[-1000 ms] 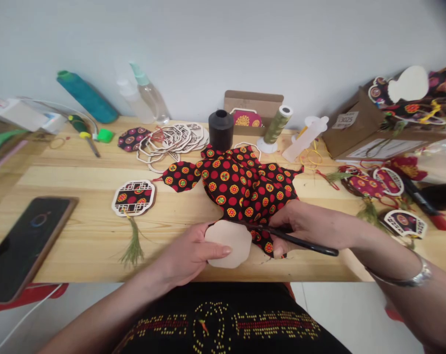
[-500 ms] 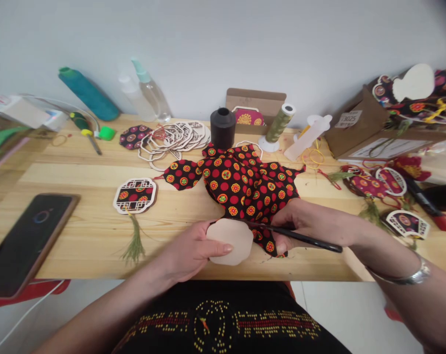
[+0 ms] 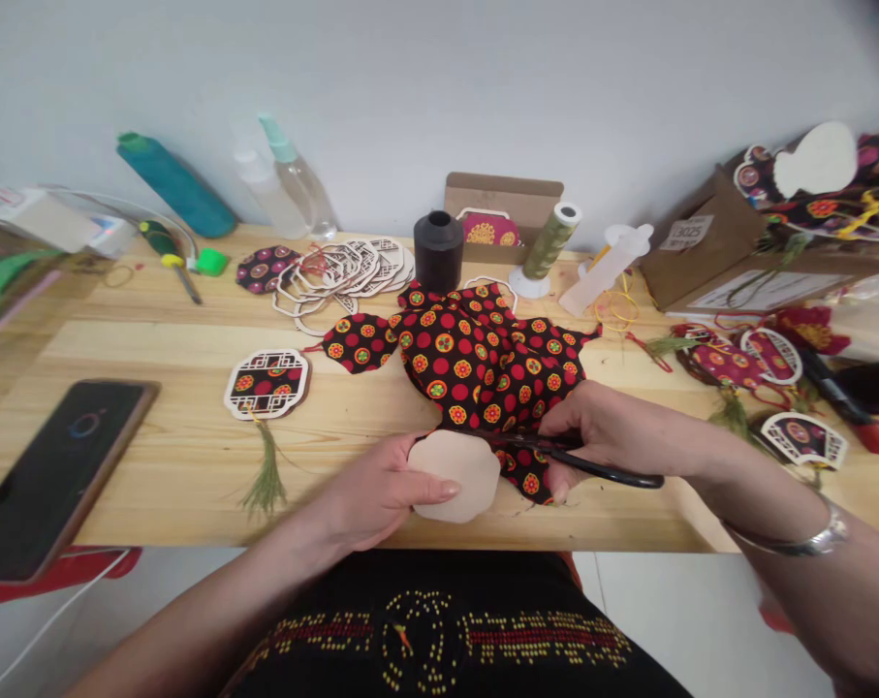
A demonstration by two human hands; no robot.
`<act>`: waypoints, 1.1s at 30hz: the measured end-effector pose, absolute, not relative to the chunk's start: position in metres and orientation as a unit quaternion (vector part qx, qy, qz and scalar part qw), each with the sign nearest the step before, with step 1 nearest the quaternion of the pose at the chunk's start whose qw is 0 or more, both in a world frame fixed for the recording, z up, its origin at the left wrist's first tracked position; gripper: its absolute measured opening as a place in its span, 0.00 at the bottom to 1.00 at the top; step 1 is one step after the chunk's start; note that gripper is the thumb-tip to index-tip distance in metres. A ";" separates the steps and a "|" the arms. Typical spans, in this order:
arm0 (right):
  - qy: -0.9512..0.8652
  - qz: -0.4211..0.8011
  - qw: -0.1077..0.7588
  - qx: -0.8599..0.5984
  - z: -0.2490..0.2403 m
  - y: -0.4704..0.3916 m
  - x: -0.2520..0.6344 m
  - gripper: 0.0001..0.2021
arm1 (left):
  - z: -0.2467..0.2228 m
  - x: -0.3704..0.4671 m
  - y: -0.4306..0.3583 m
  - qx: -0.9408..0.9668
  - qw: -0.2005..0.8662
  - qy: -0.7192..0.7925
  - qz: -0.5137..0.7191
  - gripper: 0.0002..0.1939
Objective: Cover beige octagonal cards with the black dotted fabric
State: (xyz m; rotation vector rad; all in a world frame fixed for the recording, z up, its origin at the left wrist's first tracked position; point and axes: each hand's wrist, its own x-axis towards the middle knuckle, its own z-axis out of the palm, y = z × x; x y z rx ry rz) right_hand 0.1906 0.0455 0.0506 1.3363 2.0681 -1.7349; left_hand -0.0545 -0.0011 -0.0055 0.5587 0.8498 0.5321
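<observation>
A pale card template (image 3: 455,475) with scalloped corners lies against the black cloth with red and yellow flowers (image 3: 475,364). My left hand (image 3: 388,490) pinches the template, its thumb flat on top and the fingers hidden beneath. In my right hand (image 3: 591,436) are black-handled scissors (image 3: 613,472), their blades lying along the template's upper edge at the cloth. A flap of the same cloth hangs below the blades, beside the template. Part of the blades is hidden by cloth and fingers.
A phone (image 3: 61,475) and a tasselled octagonal ornament (image 3: 267,384) lie left. Behind the cloth stand a black thread cone (image 3: 439,250), an olive thread spool (image 3: 551,250) and a pile of cut-out frames (image 3: 352,271). A cardboard box (image 3: 707,242) and more ornaments (image 3: 734,364) are right.
The scissors' handle has shifted slightly left and up, and the fingers of my right hand have moved a little with it. My left hand and the template stay nearly in place.
</observation>
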 end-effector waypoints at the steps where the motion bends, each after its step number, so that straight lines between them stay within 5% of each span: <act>1: 0.688 -0.573 0.063 0.442 0.051 0.046 0.191 0.18 | -0.006 -0.055 -0.001 0.266 0.839 0.401 0.254 0.15; 12: 0.731 -0.515 0.113 0.433 0.051 0.049 0.190 0.22 | -0.006 -0.057 -0.002 0.271 0.842 0.388 0.259 0.15; 33: 0.695 -0.563 0.062 0.444 0.049 0.046 0.182 0.19 | -0.011 -0.057 -0.002 0.266 0.852 0.379 0.246 0.15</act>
